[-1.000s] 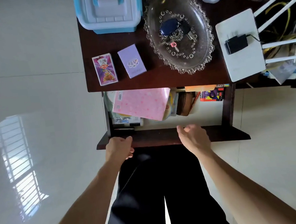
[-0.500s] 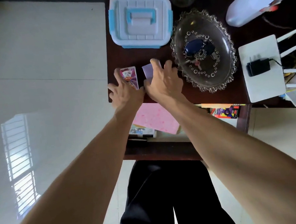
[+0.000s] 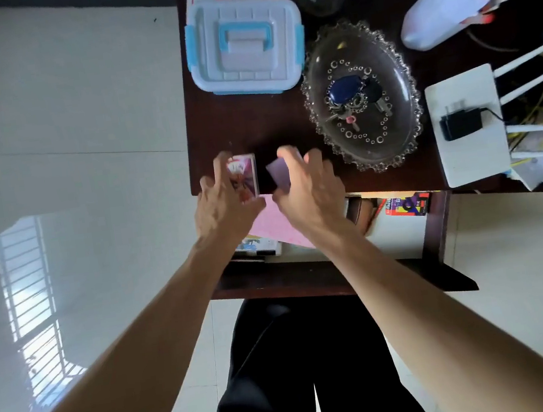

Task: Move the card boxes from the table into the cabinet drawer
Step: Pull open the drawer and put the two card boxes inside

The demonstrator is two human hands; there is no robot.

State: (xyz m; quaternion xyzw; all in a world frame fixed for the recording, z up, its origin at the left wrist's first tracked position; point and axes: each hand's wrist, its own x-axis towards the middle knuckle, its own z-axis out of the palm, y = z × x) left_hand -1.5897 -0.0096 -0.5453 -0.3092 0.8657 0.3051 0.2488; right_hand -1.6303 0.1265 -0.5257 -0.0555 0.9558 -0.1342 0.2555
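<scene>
Since half a second ago: purple card box (image 3: 278, 173) tilted up in right hand (image 3: 309, 187); left hand (image 3: 224, 201) clasping pink illustrated card box (image 3: 244, 175). Step: pickup. Next: lower both into open dark-wood drawer (image 3: 307, 280) just below.

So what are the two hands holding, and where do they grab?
The left hand holds the pink card box by its long sides; the right hand holds the purple card box likewise, tilted up.

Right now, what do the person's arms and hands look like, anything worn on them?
Both forearms are bare up to the frame edge: no sleeves are visible. The left hand and right hand wear no gloves, and no watch, bracelet or ring shows. Dark trousers are seen below.
</scene>
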